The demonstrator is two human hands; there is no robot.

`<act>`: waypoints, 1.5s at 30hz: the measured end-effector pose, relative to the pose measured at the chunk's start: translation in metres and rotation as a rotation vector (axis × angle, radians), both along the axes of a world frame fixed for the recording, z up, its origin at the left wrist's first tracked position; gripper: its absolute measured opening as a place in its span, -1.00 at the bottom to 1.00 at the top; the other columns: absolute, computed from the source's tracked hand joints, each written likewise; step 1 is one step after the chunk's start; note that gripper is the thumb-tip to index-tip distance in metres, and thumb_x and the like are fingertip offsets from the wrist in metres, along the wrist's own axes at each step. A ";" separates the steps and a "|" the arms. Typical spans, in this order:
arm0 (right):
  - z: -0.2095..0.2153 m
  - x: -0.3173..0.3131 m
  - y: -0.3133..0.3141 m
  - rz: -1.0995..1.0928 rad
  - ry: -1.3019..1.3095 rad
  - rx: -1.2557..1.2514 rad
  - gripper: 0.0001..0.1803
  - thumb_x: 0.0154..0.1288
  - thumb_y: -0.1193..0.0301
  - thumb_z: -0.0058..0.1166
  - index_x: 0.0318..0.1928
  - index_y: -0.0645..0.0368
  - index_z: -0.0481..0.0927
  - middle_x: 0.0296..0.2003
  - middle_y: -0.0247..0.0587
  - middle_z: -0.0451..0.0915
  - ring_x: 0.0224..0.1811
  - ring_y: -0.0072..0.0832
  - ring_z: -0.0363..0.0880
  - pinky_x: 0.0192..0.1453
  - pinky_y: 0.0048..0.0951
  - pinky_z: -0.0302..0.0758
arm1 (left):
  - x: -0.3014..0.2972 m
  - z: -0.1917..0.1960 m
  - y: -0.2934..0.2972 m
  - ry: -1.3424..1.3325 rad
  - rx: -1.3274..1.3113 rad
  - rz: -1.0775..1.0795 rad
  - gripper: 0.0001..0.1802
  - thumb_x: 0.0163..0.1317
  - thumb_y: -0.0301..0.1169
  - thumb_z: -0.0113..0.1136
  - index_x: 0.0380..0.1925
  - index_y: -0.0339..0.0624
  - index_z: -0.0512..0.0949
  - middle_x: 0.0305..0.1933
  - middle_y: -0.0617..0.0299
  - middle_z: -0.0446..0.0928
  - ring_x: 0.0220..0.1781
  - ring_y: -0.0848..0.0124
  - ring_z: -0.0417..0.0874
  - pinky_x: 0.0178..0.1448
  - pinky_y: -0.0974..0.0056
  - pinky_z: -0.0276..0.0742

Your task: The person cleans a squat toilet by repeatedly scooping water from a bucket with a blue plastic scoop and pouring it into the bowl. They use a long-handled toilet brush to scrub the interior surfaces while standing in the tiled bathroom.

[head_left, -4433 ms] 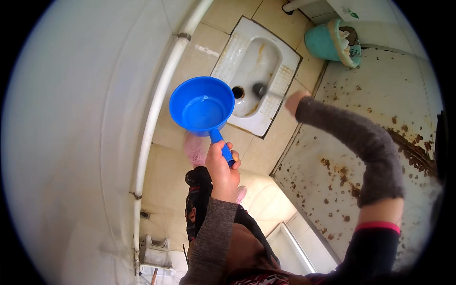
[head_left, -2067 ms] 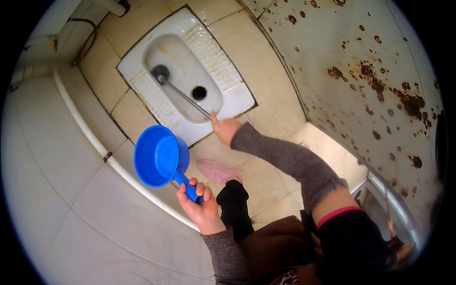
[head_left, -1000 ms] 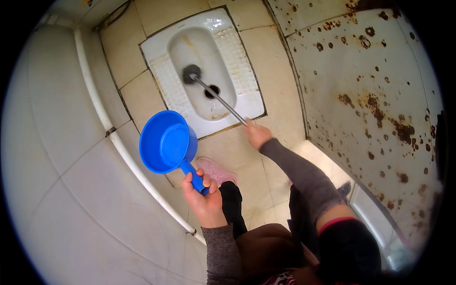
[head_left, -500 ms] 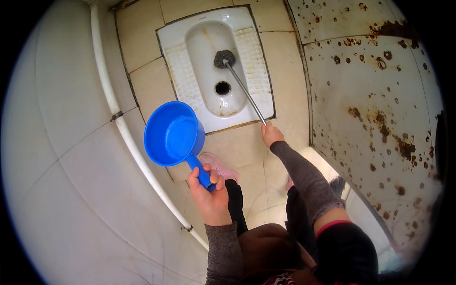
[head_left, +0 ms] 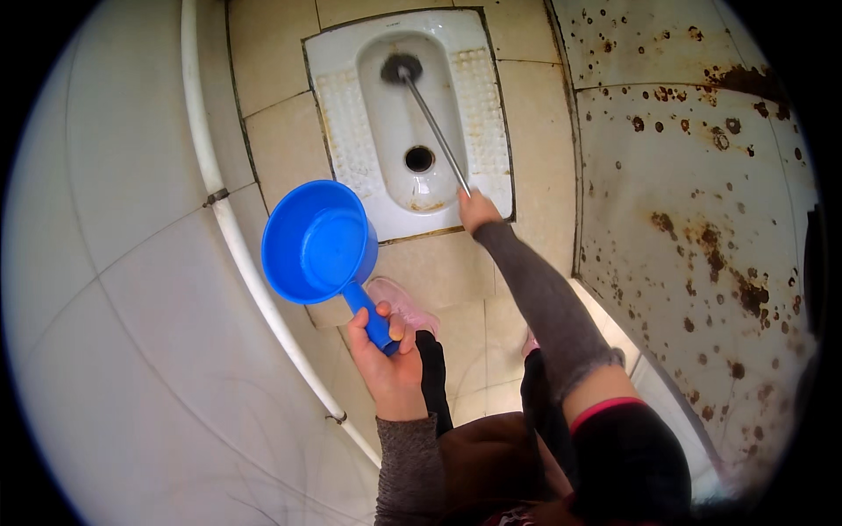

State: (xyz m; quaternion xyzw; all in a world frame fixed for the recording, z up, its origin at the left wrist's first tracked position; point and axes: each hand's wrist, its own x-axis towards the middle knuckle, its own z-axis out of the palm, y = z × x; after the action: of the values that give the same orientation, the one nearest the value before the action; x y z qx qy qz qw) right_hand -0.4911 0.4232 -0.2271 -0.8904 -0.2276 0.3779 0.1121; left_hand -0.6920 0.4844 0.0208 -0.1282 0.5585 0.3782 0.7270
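Toilet brush (head_left: 431, 123) is slanting over the squat toilet (head_left: 347, 114), its dark head sitting within the basin toward the far end. Nearest, below the toilet's near left corner, the left hand (head_left: 386, 361) is gripping the handle of a blue plastic dipper (head_left: 289, 228), fingers and thumb curling round it. The dipper's round bowl is facing upward just off that same corner. A pink shoe (head_left: 401, 303) is showing on the beige floor tiles (head_left: 443, 267) in front of the toilet. At the toilet's near right corner, the right hand (head_left: 479, 210) is clasping the brush's metal shaft, which is passing to the right of the toilet's drain hole (head_left: 419, 159). The brush head is looking blurred, so whether its bristles are touching the porcelain is hard to tell. A white pipe (head_left: 239, 263) is running left of the toilet, and a rust-spotted panel (head_left: 653, 167) is standing right of the toilet.
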 end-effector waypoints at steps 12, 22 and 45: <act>-0.014 -0.006 -0.001 -0.017 -0.030 0.014 -0.49 0.33 0.05 -0.27 -0.27 0.33 0.44 -0.39 0.29 0.53 -0.26 0.14 0.51 -0.22 0.02 0.43 | -0.001 -0.001 -0.004 -0.005 0.003 0.008 -0.80 0.16 -0.33 0.01 -0.33 -0.19 0.30 -0.41 0.21 0.44 -0.61 0.50 0.39 -0.70 0.46 0.16; 0.008 -0.061 -0.058 0.067 0.127 -0.134 -0.48 0.33 0.05 -0.28 -0.23 0.34 0.46 -0.35 0.30 0.53 -0.24 0.13 0.52 -0.15 0.03 0.41 | -0.007 0.000 -0.001 0.015 0.001 0.030 -0.80 0.16 -0.31 0.03 -0.37 -0.19 0.32 -0.41 0.23 0.45 -0.61 0.51 0.40 -0.70 0.46 0.15; 0.080 -0.069 -0.068 0.031 0.160 0.320 -0.72 0.37 0.26 -0.26 -0.29 0.24 0.37 -0.58 0.20 0.44 -0.46 0.15 0.43 -0.46 0.02 0.29 | -0.012 0.009 -0.004 0.111 0.055 0.071 -0.80 0.16 -0.33 0.01 -0.32 -0.17 0.28 -0.41 0.22 0.42 -0.62 0.51 0.37 -0.69 0.46 0.15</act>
State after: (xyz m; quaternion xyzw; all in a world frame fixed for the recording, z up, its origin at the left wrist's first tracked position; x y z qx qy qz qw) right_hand -0.5602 0.3550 -0.1469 -0.8246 -0.2889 0.4085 0.2641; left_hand -0.7037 0.4805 0.0302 -0.1067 0.5826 0.4256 0.6842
